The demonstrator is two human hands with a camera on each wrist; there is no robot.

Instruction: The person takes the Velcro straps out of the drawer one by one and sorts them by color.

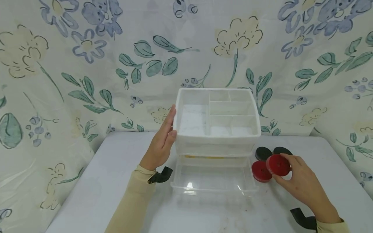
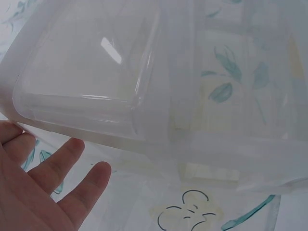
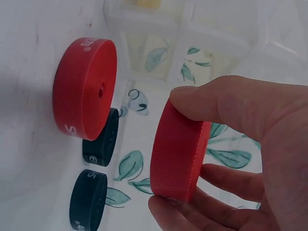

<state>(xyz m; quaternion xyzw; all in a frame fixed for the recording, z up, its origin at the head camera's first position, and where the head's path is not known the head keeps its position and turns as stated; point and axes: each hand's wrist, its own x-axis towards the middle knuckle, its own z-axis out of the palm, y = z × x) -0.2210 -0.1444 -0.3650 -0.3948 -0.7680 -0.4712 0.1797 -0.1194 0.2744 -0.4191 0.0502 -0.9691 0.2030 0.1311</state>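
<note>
A white plastic drawer organizer (image 1: 215, 145) stands on the table, its top split into compartments. Its clear bottom drawer (image 1: 214, 176) is pulled out toward me. My left hand (image 1: 161, 140) rests against the organizer's left side with fingers extended; the left wrist view shows the fingertips (image 2: 101, 173) close to its frosted wall. To the right of the drawer, my right hand (image 1: 300, 181) pinches a red tape roll (image 1: 278, 165) between thumb and fingers. In the right wrist view this held roll (image 3: 178, 149) is raised, its woven outer face showing.
Another red tape roll (image 1: 261, 171) lies beside the drawer's right edge. Behind it are two black tape rolls, one nearer the organizer (image 1: 263, 153) and one farther right (image 1: 282, 150). The white table (image 1: 204, 213) backs onto a flower-patterned cloth (image 1: 116, 77).
</note>
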